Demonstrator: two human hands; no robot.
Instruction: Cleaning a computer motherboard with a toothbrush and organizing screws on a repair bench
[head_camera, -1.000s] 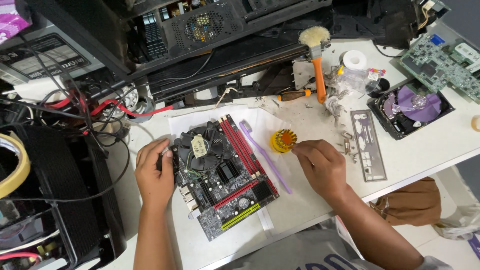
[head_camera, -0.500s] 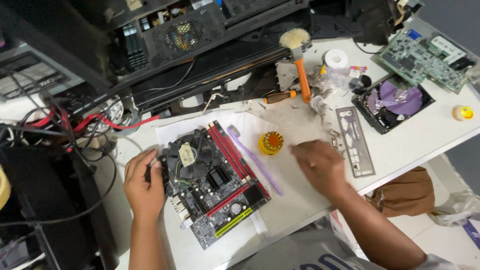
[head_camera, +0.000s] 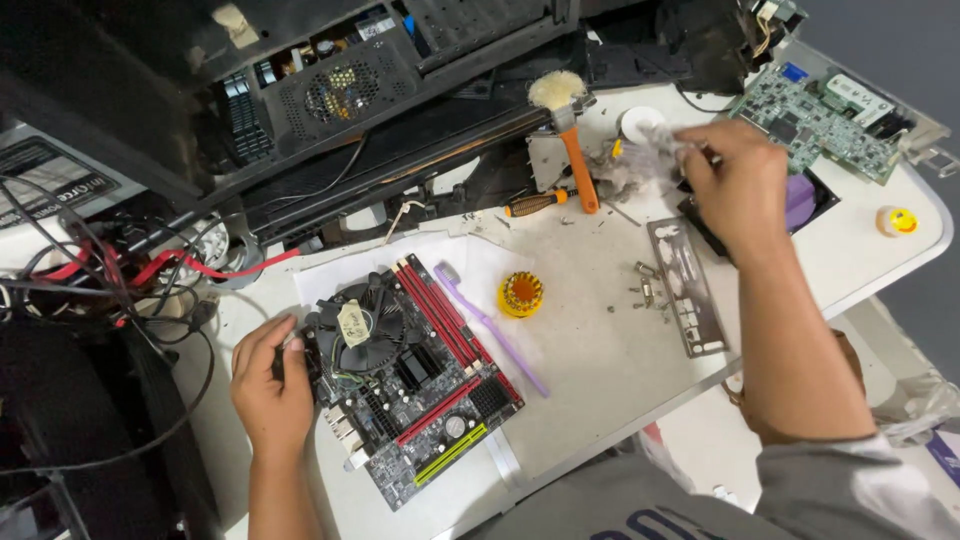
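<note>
A black motherboard (head_camera: 410, 385) with red slots and a round cooler fan lies on white paper at the table's front left. My left hand (head_camera: 268, 385) grips its left edge, thumb by the fan. My right hand (head_camera: 735, 185) is stretched to the far right of the table. Its fingers are closed on a crumpled whitish wad (head_camera: 645, 158) next to a white roll (head_camera: 640, 122). A purple toothbrush (head_camera: 495, 330) and a round yellow holder (head_camera: 520, 294) lie between the two hands, untouched.
An orange-handled brush (head_camera: 572, 150) and a small screwdriver (head_camera: 540, 203) lie at the back. A metal port plate (head_camera: 688, 290) with loose screws (head_camera: 645, 288) is below my right forearm. A green circuit board (head_camera: 820, 120) sits far right, an open computer case (head_camera: 350, 90) behind, tangled cables (head_camera: 120, 270) left.
My right hand has left the spot beside the yellow holder and reached up and right to the crumpled wad. The left hand stays on the motherboard. The camera view shifted.
</note>
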